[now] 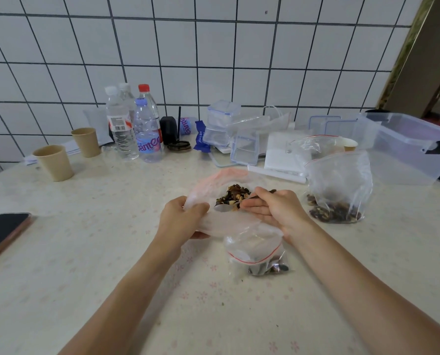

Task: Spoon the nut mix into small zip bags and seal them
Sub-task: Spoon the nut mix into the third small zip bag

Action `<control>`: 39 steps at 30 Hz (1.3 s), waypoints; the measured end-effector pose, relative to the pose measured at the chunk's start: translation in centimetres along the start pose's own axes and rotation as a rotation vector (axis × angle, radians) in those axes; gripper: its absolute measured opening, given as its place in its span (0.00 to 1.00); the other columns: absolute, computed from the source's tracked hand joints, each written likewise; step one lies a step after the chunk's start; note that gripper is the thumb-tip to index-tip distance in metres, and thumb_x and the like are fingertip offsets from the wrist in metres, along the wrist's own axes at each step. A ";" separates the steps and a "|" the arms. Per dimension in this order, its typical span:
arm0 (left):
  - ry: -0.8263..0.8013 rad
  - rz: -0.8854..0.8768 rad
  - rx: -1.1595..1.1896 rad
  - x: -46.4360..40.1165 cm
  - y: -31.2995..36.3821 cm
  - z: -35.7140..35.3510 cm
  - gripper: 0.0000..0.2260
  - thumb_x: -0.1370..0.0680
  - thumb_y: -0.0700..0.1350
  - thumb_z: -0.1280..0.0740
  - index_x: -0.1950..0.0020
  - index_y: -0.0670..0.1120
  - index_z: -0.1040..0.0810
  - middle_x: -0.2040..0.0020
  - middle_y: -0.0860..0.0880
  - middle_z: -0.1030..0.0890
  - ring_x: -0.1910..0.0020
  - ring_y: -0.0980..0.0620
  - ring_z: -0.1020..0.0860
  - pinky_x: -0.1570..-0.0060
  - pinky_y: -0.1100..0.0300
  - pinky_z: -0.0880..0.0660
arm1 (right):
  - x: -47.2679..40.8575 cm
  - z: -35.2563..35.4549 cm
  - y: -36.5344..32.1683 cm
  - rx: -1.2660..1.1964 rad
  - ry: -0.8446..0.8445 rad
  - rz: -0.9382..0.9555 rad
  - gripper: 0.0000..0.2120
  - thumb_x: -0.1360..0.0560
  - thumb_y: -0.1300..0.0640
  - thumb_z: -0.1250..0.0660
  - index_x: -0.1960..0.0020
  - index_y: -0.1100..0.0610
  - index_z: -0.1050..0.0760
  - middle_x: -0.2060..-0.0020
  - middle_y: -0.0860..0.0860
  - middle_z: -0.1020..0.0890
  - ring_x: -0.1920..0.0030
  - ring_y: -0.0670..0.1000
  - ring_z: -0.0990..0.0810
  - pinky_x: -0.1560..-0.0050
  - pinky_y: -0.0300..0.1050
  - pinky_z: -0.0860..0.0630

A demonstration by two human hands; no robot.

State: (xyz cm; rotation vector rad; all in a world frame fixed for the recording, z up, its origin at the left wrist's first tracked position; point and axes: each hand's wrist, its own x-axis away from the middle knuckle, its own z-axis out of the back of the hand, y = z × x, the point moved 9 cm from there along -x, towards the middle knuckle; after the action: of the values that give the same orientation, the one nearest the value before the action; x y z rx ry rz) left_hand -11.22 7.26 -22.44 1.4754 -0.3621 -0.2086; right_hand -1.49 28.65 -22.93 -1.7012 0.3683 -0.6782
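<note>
Four water bottles (123, 124), two paper cups (54, 162), three zip bags (338, 185), one phone (1, 231)

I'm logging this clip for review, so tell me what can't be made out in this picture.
All in the head view:
- Spoon: handle hidden inside the right hand.
- Small zip bag: its opening is covered by the big bag the left hand grips, so sealed or not is unclear.
- Phone: cut off by the left edge.
- Bottle label: too small to read fully.
</note>
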 end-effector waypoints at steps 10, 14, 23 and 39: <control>0.022 -0.049 -0.022 0.2 0.7 0.0 0.06 0.21 0.42 0.29 0.48 0.40 0.20 0.49 0.40 0.17 0.53 0.43 0.16 0.67 0.54 0.16 | -0.2 0.1 -0.4 0.056 0.041 0.032 0.10 0.18 0.57 0.34 0.46 0.64 0.18 0.57 0.57 0.11 0.52 0.54 0.11 0.40 0.51 0.18; 0.030 -0.071 -0.004 0.3 1.0 0.0 0.07 0.21 0.44 0.29 0.48 0.41 0.20 0.49 0.41 0.17 0.54 0.44 0.15 0.66 0.53 0.16 | -0.3 0.5 -0.3 0.001 0.087 0.046 0.09 0.17 0.61 0.34 0.44 0.66 0.20 0.56 0.59 0.11 0.52 0.56 0.11 0.45 0.50 0.16; 0.054 -0.103 0.077 0.2 1.0 0.0 0.11 0.19 0.51 0.31 0.49 0.43 0.22 0.50 0.42 0.16 0.53 0.44 0.15 0.67 0.52 0.17 | -0.4 0.7 0.4 0.003 0.054 0.050 0.09 0.17 0.60 0.34 0.42 0.62 0.19 0.56 0.57 0.11 0.51 0.53 0.11 0.47 0.46 0.17; 0.158 -0.184 -0.136 -0.1 2.0 1.7 0.21 0.23 0.57 0.27 0.35 0.52 0.27 0.40 0.56 0.22 0.44 0.55 0.22 0.51 0.58 0.24 | 1.2 1.9 -0.7 -0.049 -0.016 0.042 0.09 0.17 0.60 0.37 0.42 0.63 0.20 0.52 0.59 0.11 0.51 0.56 0.11 0.52 0.49 0.19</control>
State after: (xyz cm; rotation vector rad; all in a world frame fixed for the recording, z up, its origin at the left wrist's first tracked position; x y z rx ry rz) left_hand -12.12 5.92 -20.41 1.3803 -0.0828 -0.2568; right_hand 0.54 29.64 -22.19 -1.7394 0.4113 -0.6283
